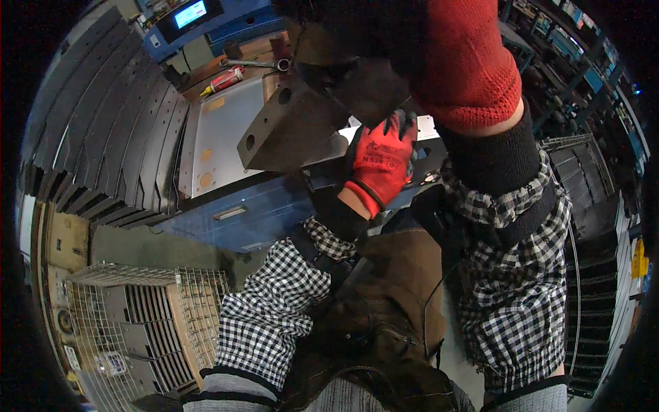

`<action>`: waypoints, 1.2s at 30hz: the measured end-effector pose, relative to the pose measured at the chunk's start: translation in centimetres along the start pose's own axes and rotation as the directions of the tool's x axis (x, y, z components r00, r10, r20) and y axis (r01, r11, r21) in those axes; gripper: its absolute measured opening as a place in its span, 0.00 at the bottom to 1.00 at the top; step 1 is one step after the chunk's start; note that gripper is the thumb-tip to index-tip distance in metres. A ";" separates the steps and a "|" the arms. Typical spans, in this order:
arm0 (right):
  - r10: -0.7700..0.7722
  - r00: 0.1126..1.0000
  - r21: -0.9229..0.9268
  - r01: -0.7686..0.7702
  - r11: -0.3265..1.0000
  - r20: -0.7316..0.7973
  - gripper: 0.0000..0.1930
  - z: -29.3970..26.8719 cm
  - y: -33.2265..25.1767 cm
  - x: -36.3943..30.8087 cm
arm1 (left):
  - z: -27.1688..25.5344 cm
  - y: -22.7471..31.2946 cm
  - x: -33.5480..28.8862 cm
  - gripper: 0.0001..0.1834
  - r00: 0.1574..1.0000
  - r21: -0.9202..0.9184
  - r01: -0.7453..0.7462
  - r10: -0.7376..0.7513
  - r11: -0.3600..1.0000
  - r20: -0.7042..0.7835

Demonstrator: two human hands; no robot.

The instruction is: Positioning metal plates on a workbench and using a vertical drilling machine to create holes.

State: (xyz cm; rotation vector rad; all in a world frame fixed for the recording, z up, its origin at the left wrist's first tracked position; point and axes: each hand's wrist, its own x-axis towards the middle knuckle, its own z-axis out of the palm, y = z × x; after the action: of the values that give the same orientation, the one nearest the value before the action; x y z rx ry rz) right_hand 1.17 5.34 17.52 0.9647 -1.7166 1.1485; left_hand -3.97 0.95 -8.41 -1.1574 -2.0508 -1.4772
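A dark bent metal plate (295, 130) with round holes stands tilted over the workbench in front of me. My left hand (382, 161), in a red glove with black fingers, is at its right end with the fingers curled against it; the fingertips are partly hidden. High and very close to the view is my right hand (467, 65), in a red knitted glove. Its fingers run into the dark area at the top, so I cannot make out what they hold. Beside the bent plate, a flat silvery metal sheet (230, 130) lies on the bench.
Many dark metal plates (117, 117) stand stacked on the left. Behind lie a wrench (250, 64) and a red tube with a yellow tip (221, 82), below a lit screen (191, 13). A wire basket (199, 302) holds metal parts at lower left. Racks (583, 172) line the right.
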 end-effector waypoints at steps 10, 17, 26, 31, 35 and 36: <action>0.017 1.000 -0.016 -0.017 1.000 -0.012 0.24 -0.4 0.3 -0.2 | -1.7 3.4 1.4 0.43 0.990 0.664 -0.128 0.060 0.737 0.125; 0.011 1.000 -0.034 -0.012 0.999 -0.012 0.25 0.0 0.4 -0.3 | -2.1 3.9 1.5 0.40 0.984 0.633 -0.108 -0.006 0.766 0.176; -0.001 1.000 -0.061 0.000 0.998 -0.012 0.25 0.9 1.2 -0.4 | -2.1 3.2 1.0 0.37 0.982 0.667 -0.069 -0.065 0.742 0.175; -0.013 1.000 -0.114 0.013 0.993 -0.002 0.26 0.7 1.2 -0.2 | -1.3 4.2 1.8 0.33 0.974 0.667 -0.092 -0.073 0.739 0.216; -0.015 1.000 -0.117 0.015 0.993 0.002 0.26 1.6 1.2 -0.2 | -2.1 4.2 1.9 0.26 0.956 0.697 -0.097 -0.129 0.710 0.265; -0.013 1.000 -0.124 0.013 0.992 0.004 0.26 1.7 1.3 -0.2 | -2.3 4.5 2.1 0.24 0.951 0.680 -0.081 -0.147 0.729 0.272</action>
State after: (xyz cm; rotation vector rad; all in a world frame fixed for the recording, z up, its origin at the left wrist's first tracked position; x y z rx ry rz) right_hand -0.29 4.13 16.53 0.9004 -1.7597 1.0197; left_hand -2.07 0.22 -3.32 -1.0592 -2.5044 -0.4265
